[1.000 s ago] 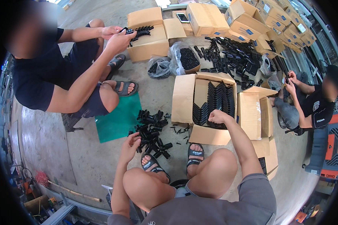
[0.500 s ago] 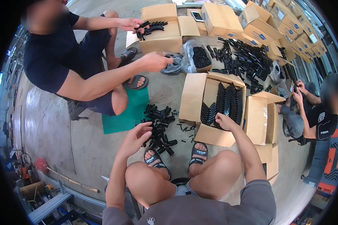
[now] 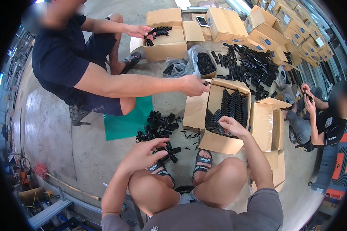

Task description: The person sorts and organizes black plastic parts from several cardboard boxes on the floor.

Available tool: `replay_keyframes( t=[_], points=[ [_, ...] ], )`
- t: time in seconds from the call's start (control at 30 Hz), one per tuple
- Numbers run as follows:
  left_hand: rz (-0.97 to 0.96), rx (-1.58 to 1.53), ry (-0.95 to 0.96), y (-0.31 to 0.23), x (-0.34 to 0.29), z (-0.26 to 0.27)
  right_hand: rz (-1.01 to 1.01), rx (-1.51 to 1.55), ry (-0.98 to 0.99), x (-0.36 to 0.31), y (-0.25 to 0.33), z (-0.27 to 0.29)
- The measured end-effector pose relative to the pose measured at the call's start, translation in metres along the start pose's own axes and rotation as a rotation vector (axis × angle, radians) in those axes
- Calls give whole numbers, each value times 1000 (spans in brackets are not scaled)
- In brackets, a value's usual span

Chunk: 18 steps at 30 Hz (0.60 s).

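Note:
My left hand (image 3: pixel 145 154) hangs above my left foot with its fingers stretched out and nothing in them. Below and beyond it, black tubular plastic parts (image 3: pixel 158 120) lie in a loose pile on the floor. My right hand (image 3: pixel 233 126) is at the near side of an open cardboard box (image 3: pixel 196 107), thumb and fingers closed together. Whatever is between those fingertips is too small to make out. Black parts (image 3: pixel 235 107) stand in neat nested rows inside that box. Small black screws (image 3: pixel 190 134) are scattered on the floor before the box.
A co-worker's hand (image 3: pixel 196 85) reaches over my box's left flap; the other holds a black part at a far box (image 3: pixel 165 51). Another person's hands (image 3: pixel 307 94) hold a black part at right. Beyond lie a heap of black parts (image 3: pixel 254 65) and a bag-lined box (image 3: pixel 206 63).
The co-worker's arm has swung right from the plastic bag to my box's flap. My left hand has shifted slightly right and nearer. My right hand has stayed at the box, moving slightly.

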<state>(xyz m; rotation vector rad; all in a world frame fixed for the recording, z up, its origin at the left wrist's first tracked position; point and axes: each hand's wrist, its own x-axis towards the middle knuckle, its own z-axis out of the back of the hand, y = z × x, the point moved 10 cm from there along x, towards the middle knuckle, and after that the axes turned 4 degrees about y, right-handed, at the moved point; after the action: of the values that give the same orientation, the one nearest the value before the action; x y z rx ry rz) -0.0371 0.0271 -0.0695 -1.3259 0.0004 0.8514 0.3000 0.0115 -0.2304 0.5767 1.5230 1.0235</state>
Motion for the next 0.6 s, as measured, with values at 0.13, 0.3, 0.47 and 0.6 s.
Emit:
replay_keyframes(
  t=[0.13,0.3,0.47,0.6],
  points=[
    [50,71,-26,-43,17,-20,186,128,151,-25,94,-58],
    [172,-775,-218,-46,49,-47,325,177,274,-50,164,-113],
    [7,-903,-368,-26,46,-31,282,143,262,-52,165,-142],
    [68,-785,-379,8,25,20,301,57,43,-13,140,-77]
  ],
)
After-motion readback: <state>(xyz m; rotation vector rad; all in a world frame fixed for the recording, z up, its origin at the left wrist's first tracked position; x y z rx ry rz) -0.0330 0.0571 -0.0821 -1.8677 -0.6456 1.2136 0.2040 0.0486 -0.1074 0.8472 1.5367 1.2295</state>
